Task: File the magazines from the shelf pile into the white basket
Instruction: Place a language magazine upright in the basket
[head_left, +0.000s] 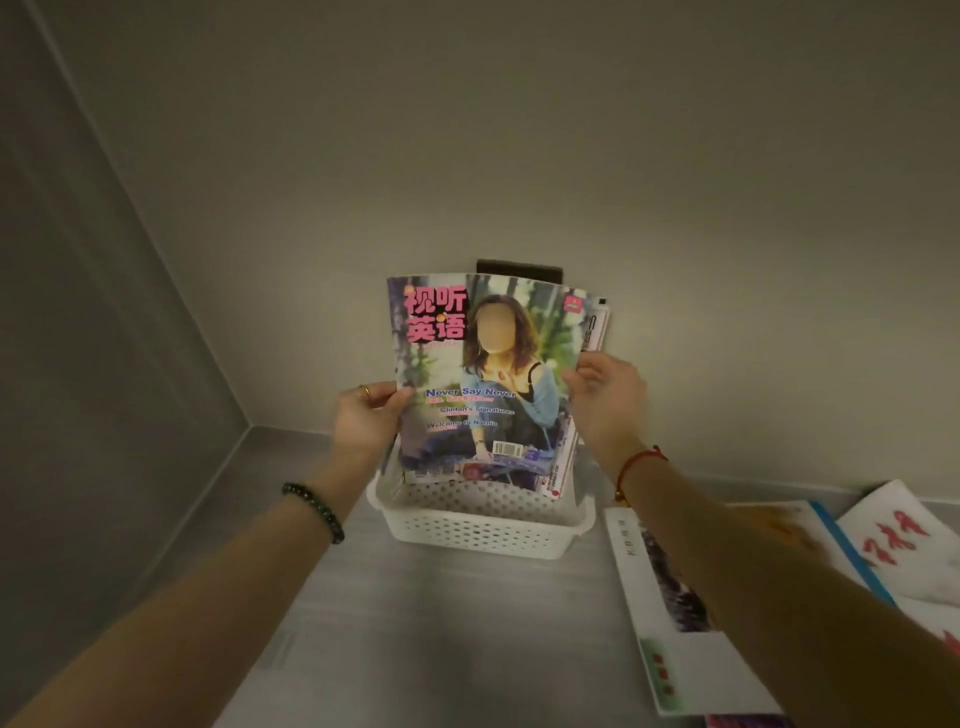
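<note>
Beige wall (571, 130), grey shelf (441, 623), dim light

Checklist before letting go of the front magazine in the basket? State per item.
1. Left hand grips front magazine's left edge: ok.
2. Right hand holds its right edge: ok.
3. Its lower end inside white basket: ok.
4. Seated on basket floor: cannot tell.
5. Squared with magazines behind: not ok, those fan out right.
6. Shelf pile cleared: not ok, magazines remain.

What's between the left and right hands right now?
In the head view, the front magazine, upright in the white basket with other magazines behind it. The left hand and right hand hold its side edges.
</note>
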